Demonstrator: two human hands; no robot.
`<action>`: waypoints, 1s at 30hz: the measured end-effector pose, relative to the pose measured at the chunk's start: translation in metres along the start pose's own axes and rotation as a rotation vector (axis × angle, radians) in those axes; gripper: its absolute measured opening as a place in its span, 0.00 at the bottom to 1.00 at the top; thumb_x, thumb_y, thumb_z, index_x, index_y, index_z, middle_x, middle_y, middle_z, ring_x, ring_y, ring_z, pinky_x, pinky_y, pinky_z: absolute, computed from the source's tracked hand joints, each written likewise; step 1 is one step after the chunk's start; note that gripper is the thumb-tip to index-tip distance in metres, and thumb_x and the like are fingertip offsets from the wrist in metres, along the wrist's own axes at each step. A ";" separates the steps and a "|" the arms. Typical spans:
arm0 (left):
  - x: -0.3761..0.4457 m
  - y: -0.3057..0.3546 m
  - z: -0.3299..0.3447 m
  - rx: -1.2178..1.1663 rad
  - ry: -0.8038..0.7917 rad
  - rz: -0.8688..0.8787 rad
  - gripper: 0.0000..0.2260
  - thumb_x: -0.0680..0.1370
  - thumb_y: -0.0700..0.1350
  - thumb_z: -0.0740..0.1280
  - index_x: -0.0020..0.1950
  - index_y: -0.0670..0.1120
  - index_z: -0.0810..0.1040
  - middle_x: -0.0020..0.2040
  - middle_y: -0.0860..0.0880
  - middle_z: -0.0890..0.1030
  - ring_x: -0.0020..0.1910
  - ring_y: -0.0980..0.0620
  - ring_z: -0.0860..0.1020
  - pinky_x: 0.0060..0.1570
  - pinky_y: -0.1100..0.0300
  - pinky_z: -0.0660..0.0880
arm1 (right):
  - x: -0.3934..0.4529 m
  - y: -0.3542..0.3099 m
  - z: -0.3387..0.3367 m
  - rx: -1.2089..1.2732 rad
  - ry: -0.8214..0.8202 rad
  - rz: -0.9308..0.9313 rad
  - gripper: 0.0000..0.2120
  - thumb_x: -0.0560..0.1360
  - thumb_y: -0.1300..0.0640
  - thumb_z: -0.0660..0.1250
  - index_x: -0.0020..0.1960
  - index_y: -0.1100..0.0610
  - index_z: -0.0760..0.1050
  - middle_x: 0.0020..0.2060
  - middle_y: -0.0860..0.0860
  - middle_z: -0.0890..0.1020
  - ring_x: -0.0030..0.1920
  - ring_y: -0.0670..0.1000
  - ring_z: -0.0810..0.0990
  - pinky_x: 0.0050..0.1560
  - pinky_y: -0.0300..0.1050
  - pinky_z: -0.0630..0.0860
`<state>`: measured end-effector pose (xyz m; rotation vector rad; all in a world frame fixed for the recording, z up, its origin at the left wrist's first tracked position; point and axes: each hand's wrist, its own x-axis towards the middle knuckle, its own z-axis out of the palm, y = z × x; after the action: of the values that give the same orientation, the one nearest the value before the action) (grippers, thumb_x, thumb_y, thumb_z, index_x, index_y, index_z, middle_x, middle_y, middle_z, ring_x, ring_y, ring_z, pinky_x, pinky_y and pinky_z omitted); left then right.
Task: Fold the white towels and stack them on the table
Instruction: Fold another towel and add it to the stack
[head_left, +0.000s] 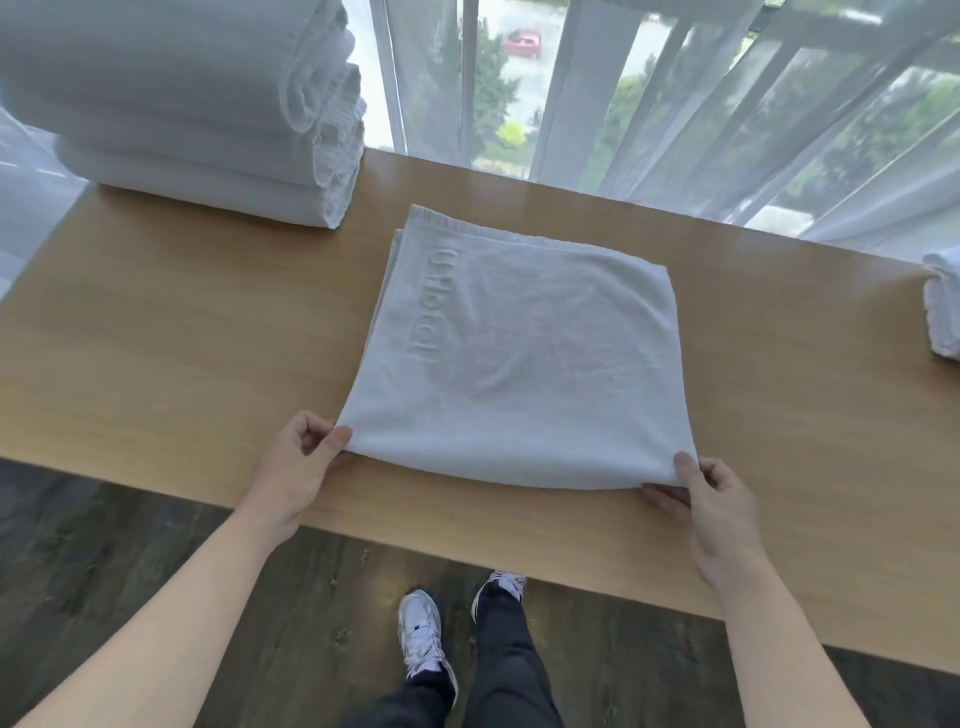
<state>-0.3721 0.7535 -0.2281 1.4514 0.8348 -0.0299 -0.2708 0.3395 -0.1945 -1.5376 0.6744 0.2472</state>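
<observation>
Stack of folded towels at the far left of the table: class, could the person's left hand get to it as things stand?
Probably yes. Bare table lies between the left hand and the stack, but the hand now pinches the towel.

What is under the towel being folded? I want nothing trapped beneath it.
Bare wooden table shows around the towel; fingers of both hands tuck under its near corners. Its middle hides whatever lies beneath.

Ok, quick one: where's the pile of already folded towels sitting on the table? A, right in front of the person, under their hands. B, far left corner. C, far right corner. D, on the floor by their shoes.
B: the stack of folded towels sits at the far left corner of the table, beyond and left of the towel being folded.
</observation>
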 end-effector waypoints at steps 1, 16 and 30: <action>-0.001 0.000 -0.001 -0.001 -0.010 0.014 0.08 0.80 0.40 0.69 0.42 0.45 0.73 0.47 0.43 0.83 0.49 0.51 0.82 0.52 0.60 0.79 | -0.003 0.002 -0.001 0.025 -0.023 -0.003 0.08 0.82 0.59 0.64 0.45 0.61 0.72 0.47 0.54 0.82 0.45 0.50 0.84 0.43 0.41 0.83; -0.017 -0.006 -0.010 0.431 0.004 0.034 0.09 0.77 0.50 0.73 0.42 0.48 0.78 0.37 0.51 0.85 0.33 0.54 0.82 0.37 0.54 0.75 | -0.007 0.017 -0.017 -0.288 0.021 -0.064 0.04 0.80 0.59 0.68 0.47 0.55 0.74 0.44 0.53 0.79 0.45 0.53 0.75 0.47 0.46 0.72; 0.061 0.059 0.036 0.479 0.104 0.177 0.02 0.80 0.52 0.67 0.48 0.57 0.78 0.47 0.59 0.81 0.46 0.60 0.78 0.42 0.61 0.73 | 0.039 -0.040 0.023 -0.731 0.124 -0.219 0.14 0.77 0.54 0.67 0.62 0.54 0.71 0.52 0.50 0.78 0.49 0.52 0.78 0.47 0.49 0.72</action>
<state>-0.2818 0.7605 -0.2127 1.9885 0.8130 -0.0221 -0.2126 0.3498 -0.1848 -2.3255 0.5260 0.2466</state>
